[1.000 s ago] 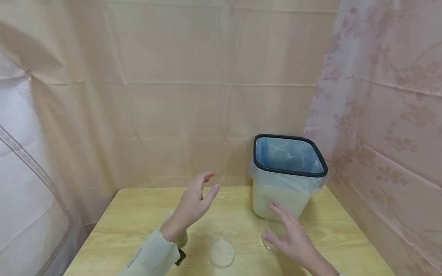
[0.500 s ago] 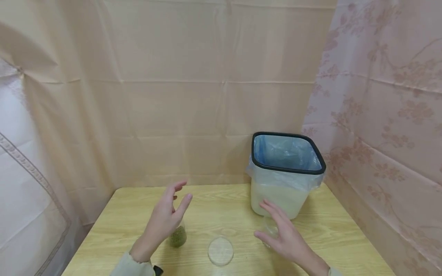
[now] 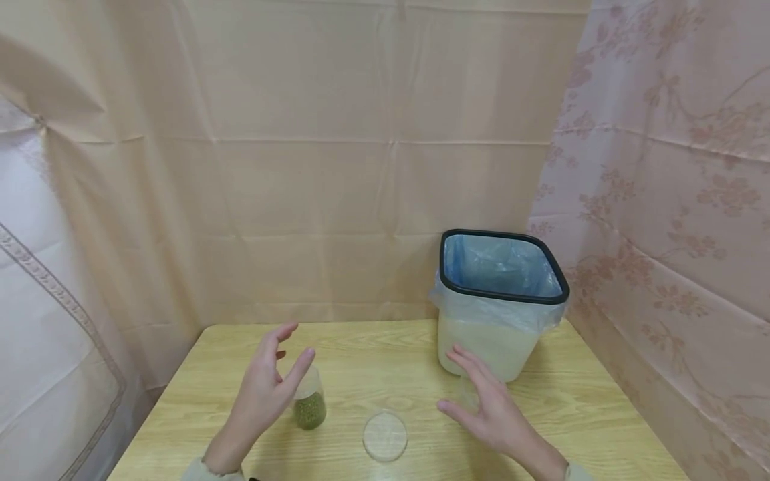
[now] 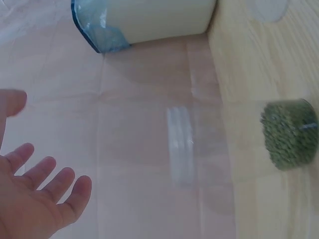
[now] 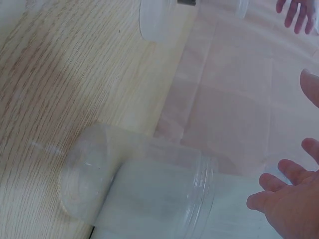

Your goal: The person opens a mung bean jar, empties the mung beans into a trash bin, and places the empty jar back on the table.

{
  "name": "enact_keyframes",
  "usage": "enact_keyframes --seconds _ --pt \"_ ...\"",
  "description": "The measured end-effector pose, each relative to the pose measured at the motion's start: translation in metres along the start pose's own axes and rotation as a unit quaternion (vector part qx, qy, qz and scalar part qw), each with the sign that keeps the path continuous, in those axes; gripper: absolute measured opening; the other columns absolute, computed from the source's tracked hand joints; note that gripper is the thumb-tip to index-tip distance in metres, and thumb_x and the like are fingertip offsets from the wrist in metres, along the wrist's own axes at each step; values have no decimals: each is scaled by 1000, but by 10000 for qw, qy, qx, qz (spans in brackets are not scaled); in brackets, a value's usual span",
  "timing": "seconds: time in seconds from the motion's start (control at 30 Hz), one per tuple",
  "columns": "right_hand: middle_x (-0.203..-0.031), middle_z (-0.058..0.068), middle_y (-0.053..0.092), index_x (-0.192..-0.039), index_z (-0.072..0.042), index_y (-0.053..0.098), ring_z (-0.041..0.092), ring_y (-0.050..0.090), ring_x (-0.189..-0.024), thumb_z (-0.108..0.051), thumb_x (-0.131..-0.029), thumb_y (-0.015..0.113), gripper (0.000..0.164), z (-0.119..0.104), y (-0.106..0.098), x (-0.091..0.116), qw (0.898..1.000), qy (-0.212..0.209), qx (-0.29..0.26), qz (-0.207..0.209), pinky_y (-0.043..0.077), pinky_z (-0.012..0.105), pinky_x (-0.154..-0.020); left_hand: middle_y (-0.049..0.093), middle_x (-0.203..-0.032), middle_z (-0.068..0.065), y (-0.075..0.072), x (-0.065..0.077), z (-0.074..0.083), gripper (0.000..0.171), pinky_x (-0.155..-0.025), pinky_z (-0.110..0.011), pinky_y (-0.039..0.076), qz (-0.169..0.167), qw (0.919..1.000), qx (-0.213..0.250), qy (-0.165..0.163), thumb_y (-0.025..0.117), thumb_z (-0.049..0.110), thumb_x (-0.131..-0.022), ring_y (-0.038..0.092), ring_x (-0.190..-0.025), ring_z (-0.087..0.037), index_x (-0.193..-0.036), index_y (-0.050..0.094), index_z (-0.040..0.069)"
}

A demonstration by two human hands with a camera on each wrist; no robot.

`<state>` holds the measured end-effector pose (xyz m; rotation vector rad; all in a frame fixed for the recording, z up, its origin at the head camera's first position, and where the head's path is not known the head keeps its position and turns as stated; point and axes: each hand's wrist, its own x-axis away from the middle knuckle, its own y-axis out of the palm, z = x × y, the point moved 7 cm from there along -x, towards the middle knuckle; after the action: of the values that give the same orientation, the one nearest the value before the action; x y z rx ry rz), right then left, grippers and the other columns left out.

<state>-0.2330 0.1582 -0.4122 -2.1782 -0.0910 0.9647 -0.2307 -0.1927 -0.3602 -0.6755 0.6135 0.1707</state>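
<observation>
A clear jar partly filled with green granules stands upright on the table; the left wrist view shows the granules at its bottom and its clear ridged neck. My left hand hovers just left of this jar, fingers spread and slightly bent, holding nothing. A second clear jar, with nothing visible inside, stands near my right hand, which partly hides it in the head view. The right fingers are extended and apart from that jar. Between the two jars lies a round clear lid, flat on the wood.
A pale bin with a black rim and a translucent bag liner stands at the table's back right, behind the second jar. Beige cloth hangs behind the wooden table, and floral pink cloth lines the right side.
My left hand has moved left and toward me, bringing the jar of granules into fuller view. The right hand has drifted slightly left. Both jars and the lid stay in place.
</observation>
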Motion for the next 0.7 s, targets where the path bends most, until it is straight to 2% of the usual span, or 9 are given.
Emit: enact_keyframes --seconds 0.13,0.33,0.53,0.7 --pt "-152 12 48 -148 -20 50 31 47 -137 -33 -81 87 78 -3 1 -1 9998 -138 110 75 32 23 -112 48 -146 -15 -1 6 -14 75 -98 -52 46 -108 9997 32 -226 80 31 -89 47 -131 -30 -146 42 0" --pt "-153 6 48 -148 -19 50 29 49 -136 -35 -81 86 78 -7 2 -4 9992 -282 275 32 44 46 -105 45 -147 -16 2 16 -31 102 -96 -56 45 -294 9994 1 -194 94 35 -71 43 -133 -35 -148 38 0" --pt "-153 9 47 -148 -12 51 30 50 -135 -34 -84 84 74 -12 3 -5 9984 -489 292 -29 45 43 -105 38 -152 -21 7 25 -47 114 -98 -66 44 -621 9978 74 -216 96 40 -66 37 -138 -45 -151 32 -2" --pt "-155 5 45 -150 -15 50 29 49 -136 -33 -88 80 71 -13 6 -6 9984 -502 212 -146 47 51 -101 35 -153 -27 15 34 -63 119 -101 -71 37 -885 9955 19 -348 96 44 -63 35 -138 -51 -151 31 -4"
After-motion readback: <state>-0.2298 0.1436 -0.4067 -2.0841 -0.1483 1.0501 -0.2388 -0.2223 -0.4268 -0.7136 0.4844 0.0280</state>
